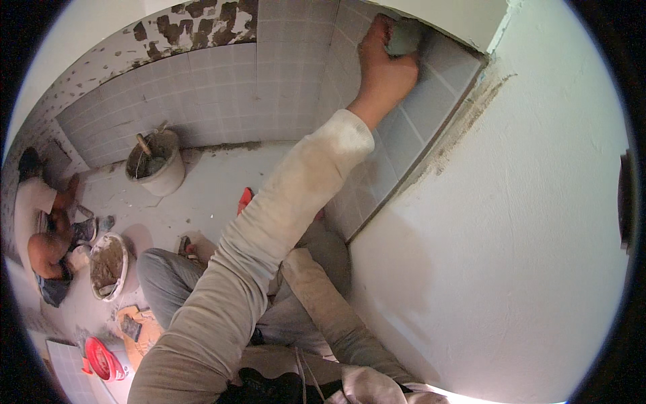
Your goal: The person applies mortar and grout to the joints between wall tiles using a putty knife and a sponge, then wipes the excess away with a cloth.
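Note:
My left hand (pixel 387 71) reaches up to the top of the tiled wall, closed round a grey-green block (pixel 404 37) that looks like a sponge. The block lies at the upper edge of the grey wall tiles (pixel 397 145), just under a pale ledge (pixel 451 17). Dusty beige cloth covers the outstretched left arm. My right forearm (pixel 323 296) lies low across my lap, and its hand is hidden behind the left sleeve.
A mortar bucket (pixel 176 168) stands by the far tiled wall. At left, another person (pixel 40 215) crouches beside a tub of mortar (pixel 123 283). A red bucket (pixel 93 350) stands lower left, near an orange-brown board (pixel 145 347). A white wall (pixel 505 236) rises close at right.

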Available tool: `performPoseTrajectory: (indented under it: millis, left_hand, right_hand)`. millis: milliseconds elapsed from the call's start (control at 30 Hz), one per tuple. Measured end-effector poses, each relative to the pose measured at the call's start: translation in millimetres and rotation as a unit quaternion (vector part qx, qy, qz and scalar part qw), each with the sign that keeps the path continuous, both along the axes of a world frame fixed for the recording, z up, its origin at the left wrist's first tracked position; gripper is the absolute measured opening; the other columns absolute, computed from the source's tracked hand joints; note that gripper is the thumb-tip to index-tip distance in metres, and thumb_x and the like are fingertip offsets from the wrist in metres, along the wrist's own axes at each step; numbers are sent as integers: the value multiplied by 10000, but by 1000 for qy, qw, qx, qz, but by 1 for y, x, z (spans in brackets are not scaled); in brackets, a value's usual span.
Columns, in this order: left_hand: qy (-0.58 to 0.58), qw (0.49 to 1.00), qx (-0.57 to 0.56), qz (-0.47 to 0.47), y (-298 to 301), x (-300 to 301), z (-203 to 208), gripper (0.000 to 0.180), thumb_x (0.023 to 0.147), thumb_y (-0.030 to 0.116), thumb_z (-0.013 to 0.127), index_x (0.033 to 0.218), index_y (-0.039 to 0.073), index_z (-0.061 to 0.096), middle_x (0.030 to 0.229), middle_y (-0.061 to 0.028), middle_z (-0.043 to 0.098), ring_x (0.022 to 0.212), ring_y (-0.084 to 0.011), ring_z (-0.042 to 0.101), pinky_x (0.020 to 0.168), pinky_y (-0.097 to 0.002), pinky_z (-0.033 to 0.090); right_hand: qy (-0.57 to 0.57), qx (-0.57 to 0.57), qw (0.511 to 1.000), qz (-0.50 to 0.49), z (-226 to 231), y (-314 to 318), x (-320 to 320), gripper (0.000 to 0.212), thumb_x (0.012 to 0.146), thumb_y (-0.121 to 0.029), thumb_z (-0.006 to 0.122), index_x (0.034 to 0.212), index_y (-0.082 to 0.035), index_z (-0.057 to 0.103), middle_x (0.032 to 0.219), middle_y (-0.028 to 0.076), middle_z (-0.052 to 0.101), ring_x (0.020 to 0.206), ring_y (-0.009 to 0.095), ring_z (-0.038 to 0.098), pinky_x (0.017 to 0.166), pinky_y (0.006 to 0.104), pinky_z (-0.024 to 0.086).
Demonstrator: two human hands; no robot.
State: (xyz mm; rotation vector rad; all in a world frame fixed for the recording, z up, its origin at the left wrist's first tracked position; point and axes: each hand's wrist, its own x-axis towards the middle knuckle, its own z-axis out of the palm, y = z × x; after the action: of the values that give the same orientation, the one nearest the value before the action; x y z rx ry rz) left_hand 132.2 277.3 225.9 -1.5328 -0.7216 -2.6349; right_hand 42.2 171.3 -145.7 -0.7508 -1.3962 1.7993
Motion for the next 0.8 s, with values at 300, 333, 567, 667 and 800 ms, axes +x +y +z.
performPoseTrajectory:
  millis: [300,333,567,667,800]
  left_hand:
    - [-214,948,4,-238,8,4,-17,208,834,29,630,1020,6,540,931,-135,634,918,-244,604,861,-349,460]
    - [-188,960,5,-206,14,3,-14,212,833,35,629,1021,0,538,937,-146,637,923,-252,608,860,-352,462]
    - [-98,992,-54,-54,2,14,-3,274,819,64,618,1057,-42,535,966,-221,639,954,-299,624,852,-387,479]
    - [-54,993,-56,-94,-30,18,-5,285,859,90,632,1100,-32,538,1018,-182,639,999,-295,609,893,-391,467]
    - [-178,920,-80,-341,-49,15,-11,374,901,130,667,1211,-5,507,1127,-106,605,1053,-247,571,917,-347,452]
  right_hand:
    - [-7,2,1000,5,-4,-8,0,384,994,-305,496,1281,-50,489,1200,89,572,1127,198,531,985,345,412]
    - [-8,2,1000,6,-4,-7,1,388,995,-307,495,1285,-49,486,1204,89,570,1131,198,529,988,346,411]
    - [-13,8,1000,8,-4,-6,0,413,1001,-321,488,1310,-48,462,1234,87,554,1156,201,516,1006,348,402]
    - [-17,6,1000,10,-5,-8,-1,424,1003,-327,485,1320,-48,451,1246,86,548,1166,202,511,1013,349,398]
    - [-25,5,1000,11,-7,-11,2,439,1006,-335,481,1334,-47,437,1263,84,539,1180,203,504,1024,350,393]
